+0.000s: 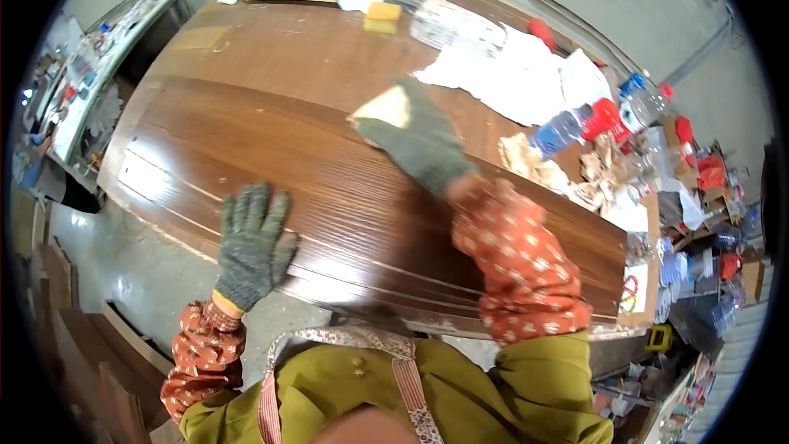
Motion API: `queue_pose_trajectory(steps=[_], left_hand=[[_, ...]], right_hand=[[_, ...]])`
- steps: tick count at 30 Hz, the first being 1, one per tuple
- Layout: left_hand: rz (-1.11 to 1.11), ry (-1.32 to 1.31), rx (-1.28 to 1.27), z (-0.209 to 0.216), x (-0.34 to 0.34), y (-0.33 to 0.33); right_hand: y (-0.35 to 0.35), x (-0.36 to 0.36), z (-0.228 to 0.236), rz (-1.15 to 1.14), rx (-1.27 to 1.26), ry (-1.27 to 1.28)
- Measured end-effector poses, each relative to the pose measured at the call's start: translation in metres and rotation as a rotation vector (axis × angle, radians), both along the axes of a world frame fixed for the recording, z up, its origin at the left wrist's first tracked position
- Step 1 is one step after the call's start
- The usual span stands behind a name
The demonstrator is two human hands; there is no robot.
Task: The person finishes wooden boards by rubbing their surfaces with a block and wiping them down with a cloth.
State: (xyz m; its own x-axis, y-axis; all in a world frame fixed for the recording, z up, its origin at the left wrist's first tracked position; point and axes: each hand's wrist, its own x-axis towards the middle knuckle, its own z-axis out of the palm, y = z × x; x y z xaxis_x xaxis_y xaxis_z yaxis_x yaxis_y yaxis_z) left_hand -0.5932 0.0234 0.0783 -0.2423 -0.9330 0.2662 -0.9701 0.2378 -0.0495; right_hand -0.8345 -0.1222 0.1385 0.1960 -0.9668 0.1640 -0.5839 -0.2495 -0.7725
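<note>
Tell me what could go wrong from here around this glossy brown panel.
Possible risks:
1. The right hand holds a pale pad at the far edge of the panel, so the pad could snag there.
2. The left hand, in a knit glove, rests fingers on the shiny near side and might smudge it.
3. A bluish bottle beside crumpled paper could be knocked if the right arm swings outward.

I see gloved L hand [255, 242], fingers slightly apart, on nr edge of glossy brown wood panel [345, 189]. Gloved R hand [423, 144], farther out, grips pale yellow pad [388, 107] at panel's far edge. Yellow sponge [381, 18] beyond R hand; clear plastic bottle [559, 133] to R hand's right.
</note>
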Motion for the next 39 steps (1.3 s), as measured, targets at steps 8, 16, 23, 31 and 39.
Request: queue_pose_trajectory(steps=[8,16,23,31,39], left_hand=[[-0.386,0.072,-0.063,0.012,0.045,-0.131],[-0.182,-0.121,0.292,0.002,0.053,-0.261],[-0.359,-0.314,-0.403,0.062,0.057,-0.244],[-0.325,0.025,-0.983,0.079,0.113,-0.187],[-0.208,0.103,-0.638,0.099,0.126,-0.115]], right_hand=[[0.167,-0.086,-0.035,-0.507,-0.281,-0.491],[0.123,-0.077,-0.054,-0.617,-0.332,-0.068],[0.113,-0.087,-0.027,-0.460,-0.655,-0.353],[0.091,-0.051,0.077,-0.234,-1.127,0.295],[0.196,-0.263,0.058,-0.866,-1.026,0.291]])
